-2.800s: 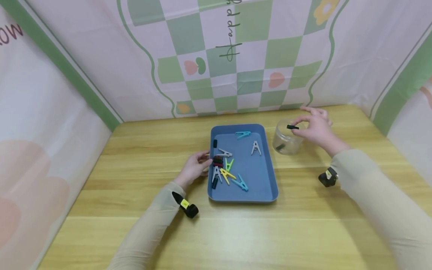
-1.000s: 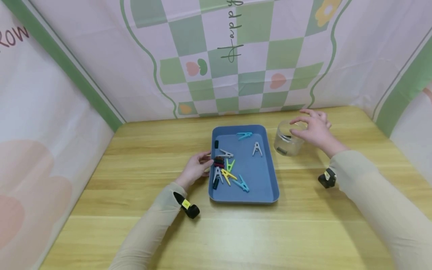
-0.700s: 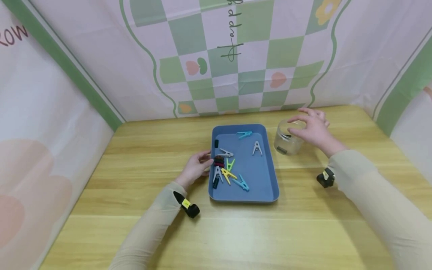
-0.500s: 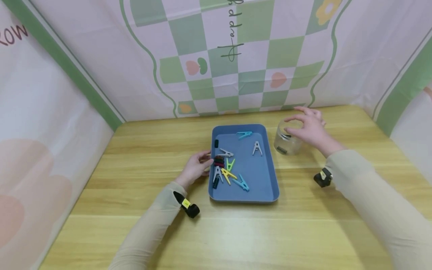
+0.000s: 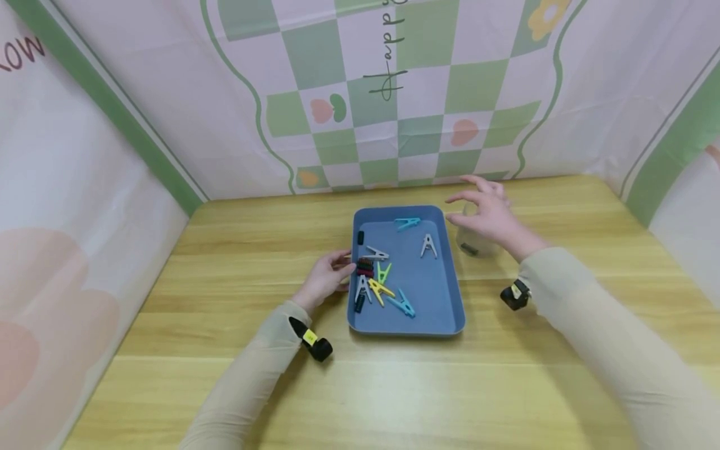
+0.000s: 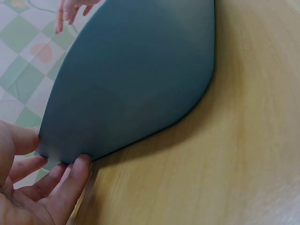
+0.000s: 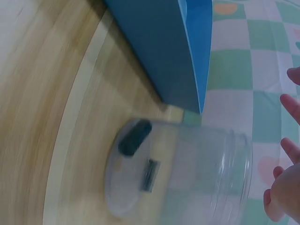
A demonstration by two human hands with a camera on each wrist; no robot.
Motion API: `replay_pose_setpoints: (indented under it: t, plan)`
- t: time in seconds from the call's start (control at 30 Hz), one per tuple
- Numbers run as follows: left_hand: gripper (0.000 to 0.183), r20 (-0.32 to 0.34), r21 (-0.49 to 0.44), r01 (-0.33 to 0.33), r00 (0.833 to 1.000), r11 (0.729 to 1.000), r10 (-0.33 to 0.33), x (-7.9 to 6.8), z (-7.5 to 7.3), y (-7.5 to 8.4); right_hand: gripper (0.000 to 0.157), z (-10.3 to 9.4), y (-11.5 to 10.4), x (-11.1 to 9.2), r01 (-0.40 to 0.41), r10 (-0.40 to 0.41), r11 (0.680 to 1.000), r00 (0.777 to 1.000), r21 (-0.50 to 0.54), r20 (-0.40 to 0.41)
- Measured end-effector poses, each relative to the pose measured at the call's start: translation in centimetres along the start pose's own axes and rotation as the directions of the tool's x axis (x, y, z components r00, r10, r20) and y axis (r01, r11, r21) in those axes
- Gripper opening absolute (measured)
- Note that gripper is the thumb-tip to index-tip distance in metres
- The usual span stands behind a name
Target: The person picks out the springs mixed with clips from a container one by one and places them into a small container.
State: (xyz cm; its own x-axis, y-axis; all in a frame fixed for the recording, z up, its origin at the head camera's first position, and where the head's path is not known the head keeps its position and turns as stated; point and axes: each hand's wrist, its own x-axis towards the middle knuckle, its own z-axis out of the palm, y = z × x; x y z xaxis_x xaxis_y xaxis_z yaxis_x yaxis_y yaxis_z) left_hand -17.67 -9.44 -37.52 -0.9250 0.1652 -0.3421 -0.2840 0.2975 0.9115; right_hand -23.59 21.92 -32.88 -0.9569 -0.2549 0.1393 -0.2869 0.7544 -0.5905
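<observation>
My left hand (image 5: 325,279) rests against the left side of a blue tray (image 5: 430,284); in the left wrist view its fingertips touch the outer wall. My right hand (image 5: 488,219), thumb and forefinger spread and holding nothing, hovers between the tray's far right corner and a clear round jar (image 7: 206,173). Inside the jar lie two small dark pieces (image 7: 135,137). Plastic clothespins lie in the tray: blue (image 5: 402,304), yellow (image 5: 380,291), green (image 5: 384,273) and grey (image 5: 429,245). Small ridged black pieces (image 5: 360,303) and a dark red one (image 5: 365,273) lie along its left wall.
A wooden table (image 5: 225,287) bears the tray and jar. Behind it hangs a checked fabric backdrop (image 5: 424,134), with more fabric at both sides. The jar stands right beside the tray's right wall, partly hidden by my right hand in the head view.
My right hand let a small black piece drop into the jar, then moved left from over the jar towards the tray. My left hand has stayed at the tray's side.
</observation>
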Motion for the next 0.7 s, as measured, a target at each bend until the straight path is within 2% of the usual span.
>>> replay_pose_setpoints:
  t: [0.07,0.3,0.5,0.7]
  plan:
    - [0.050,-0.001,0.000,-0.003,1.000,1.000,0.003,-0.1,0.0,0.0,0.040,0.2,-0.6,0.1,0.007,-0.006,1.000,1.000,-0.011,0.019]
    - [0.049,-0.033,0.001,-0.021,0.999,1.000,0.021,2.7,-0.2,-2.8,0.037,1.3,-1.4,0.4,0.014,-0.015,1.000,0.998,0.015,0.057]
    - [0.050,-0.029,-0.012,-0.025,0.999,1.000,0.025,2.6,-0.2,-2.8,0.033,2.0,-1.4,0.3,0.010,-0.012,1.000,0.996,0.020,0.083]
    - [0.049,-0.031,-0.008,-0.032,0.999,0.999,0.032,2.6,-0.2,-2.9,0.030,2.6,-1.7,0.3,0.039,-0.039,0.999,0.992,0.003,0.116]
